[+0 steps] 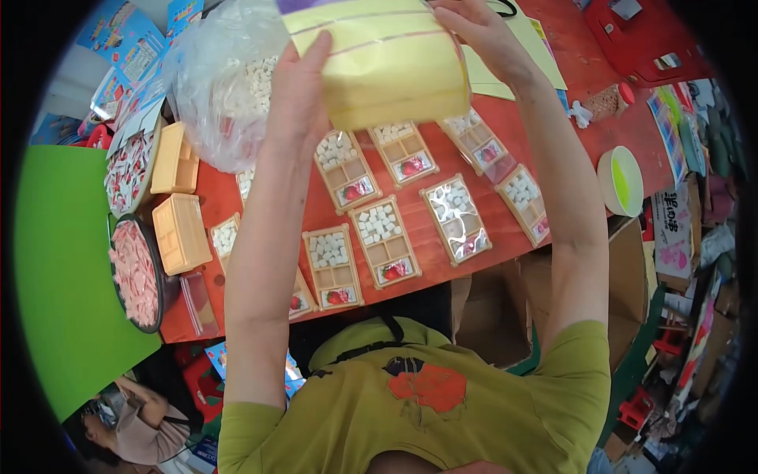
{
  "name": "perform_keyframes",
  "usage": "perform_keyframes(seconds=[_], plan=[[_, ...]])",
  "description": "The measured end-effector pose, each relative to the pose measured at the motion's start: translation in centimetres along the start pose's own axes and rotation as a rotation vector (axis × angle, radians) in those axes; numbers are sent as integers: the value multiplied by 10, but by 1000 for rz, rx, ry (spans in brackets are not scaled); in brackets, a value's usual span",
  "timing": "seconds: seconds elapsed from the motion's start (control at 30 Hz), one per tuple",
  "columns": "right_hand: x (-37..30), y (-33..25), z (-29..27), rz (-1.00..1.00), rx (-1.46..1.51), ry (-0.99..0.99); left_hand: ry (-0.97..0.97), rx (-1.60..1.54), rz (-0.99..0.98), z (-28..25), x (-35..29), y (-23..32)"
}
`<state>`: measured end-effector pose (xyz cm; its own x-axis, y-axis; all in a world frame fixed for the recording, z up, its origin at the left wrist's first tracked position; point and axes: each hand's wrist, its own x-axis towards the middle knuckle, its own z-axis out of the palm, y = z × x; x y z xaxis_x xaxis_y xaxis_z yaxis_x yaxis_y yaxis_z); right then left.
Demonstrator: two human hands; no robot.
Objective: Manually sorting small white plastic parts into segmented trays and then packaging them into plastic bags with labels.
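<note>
Both my hands are raised over the far side of the red table, gripping a yellow sheet-like piece (pixel 395 75) with pale bands and a purple edge. Its left side is pinched by my left hand (pixel 302 91), thumb on the front face. At its upper right corner my right hand (pixel 483 30) closes round the edge, fingers partly cut off by the frame. Below lie several tan compartment trays (pixel 379 253) with white cubes and small strawberry-printed packets. One tray (pixel 456 213) has a shiny clear cover. The yellow piece hides the ends of the farther trays.
At the left stand a clear bag of white cubes (pixel 225 87), stacked empty trays (pixel 180 233), a dark tub of pink pieces (pixel 162 296) and a bowl of packets (pixel 130 170). A pale bowl (pixel 604 178), lidded jar (pixel 608 103) and red basket (pixel 651 47) are right.
</note>
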<state>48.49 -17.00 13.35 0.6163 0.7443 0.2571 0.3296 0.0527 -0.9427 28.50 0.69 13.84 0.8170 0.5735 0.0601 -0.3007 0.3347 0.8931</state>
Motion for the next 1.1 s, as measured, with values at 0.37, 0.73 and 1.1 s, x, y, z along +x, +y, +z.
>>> perform_keyframes(seconds=[0.37,0.73,1.1], plan=[[-188,17,39,455,-1055,-17,218,-47,164,-72,-82,38],[-180,42,38,441,-829,185,311,-58,109,-112,-156,45],[-153,-45,85,453,64,-29,5,231,181,-85,-212,39]])
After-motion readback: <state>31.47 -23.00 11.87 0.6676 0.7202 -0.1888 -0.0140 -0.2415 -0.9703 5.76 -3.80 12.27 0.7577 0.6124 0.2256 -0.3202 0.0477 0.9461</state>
